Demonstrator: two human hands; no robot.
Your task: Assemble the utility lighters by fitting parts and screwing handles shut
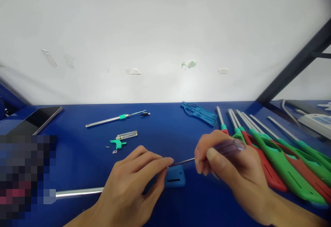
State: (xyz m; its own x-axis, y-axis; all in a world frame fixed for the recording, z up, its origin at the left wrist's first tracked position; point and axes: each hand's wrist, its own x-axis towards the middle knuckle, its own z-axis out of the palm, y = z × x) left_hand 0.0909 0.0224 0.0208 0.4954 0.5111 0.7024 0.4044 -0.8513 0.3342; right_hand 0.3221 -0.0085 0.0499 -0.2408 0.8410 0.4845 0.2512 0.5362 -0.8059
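Observation:
A screwdriver (186, 160) with a translucent purplish handle is gripped in my right hand (232, 171), its shaft pointing left. The tip reaches the closed thumb and index finger of my left hand (137, 182), where a tiny pale glint shows; what they pinch is too small to make out. Beneath my left hand lies a blue gas lighter (178, 178), its slotted end sticking out at the right. Its long metal tube (80, 192) extends left on the table. My left hand hides the lighter's middle.
Red and green long lighters (276, 154) lie in a row at the right. Blue shell halves (199, 113) rest at the back. Left of centre are a metal tube with wire (106, 121), a clear fuel tank (128, 135), a green trigger (118, 144) and a small screw (107, 147). A phone (38, 120) lies far left.

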